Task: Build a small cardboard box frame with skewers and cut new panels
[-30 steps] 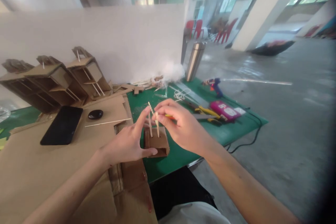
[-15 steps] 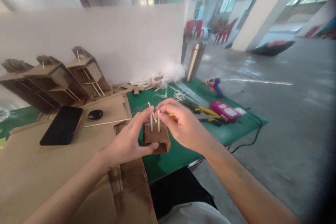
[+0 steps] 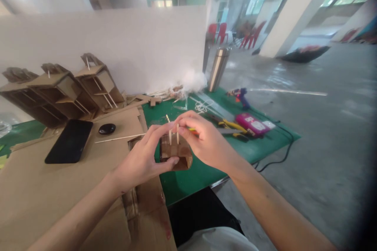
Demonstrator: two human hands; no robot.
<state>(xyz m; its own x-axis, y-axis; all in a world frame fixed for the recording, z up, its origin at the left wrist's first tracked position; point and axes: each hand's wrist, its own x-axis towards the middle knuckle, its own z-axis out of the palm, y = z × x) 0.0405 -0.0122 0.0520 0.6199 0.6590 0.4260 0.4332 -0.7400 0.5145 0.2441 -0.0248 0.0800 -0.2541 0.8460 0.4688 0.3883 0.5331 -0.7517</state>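
Between my hands is a small open-ended cardboard box (image 3: 182, 151), tilted, with two thin wooden sticks standing out of its upper face. My left hand (image 3: 140, 155) grips the box, its thumb on the near edge and its fingers reaching over the far side by the left stick (image 3: 170, 138). Thumb and forefinger of my right hand (image 3: 203, 141) pinch the right stick (image 3: 178, 135) near its top. Behind the fingers a yellowish stick tip (image 3: 167, 118) shows; its lower part is hidden.
Left on the cardboard sheet (image 3: 79, 188) lie a phone (image 3: 69, 141), a black mouse (image 3: 107, 128) and a thin stick (image 3: 120, 138). Cardboard structures (image 3: 98, 86) stand behind. Pliers (image 3: 232, 125), a magenta device (image 3: 251, 124), a glue gun (image 3: 242, 97) and a steel flask (image 3: 218, 70) are on the green table (image 3: 188, 188).
The cardboard box has risen slightly and tilted, and less of the two sticks shows above it. My left fingers have moved right, close to my right fingertips.
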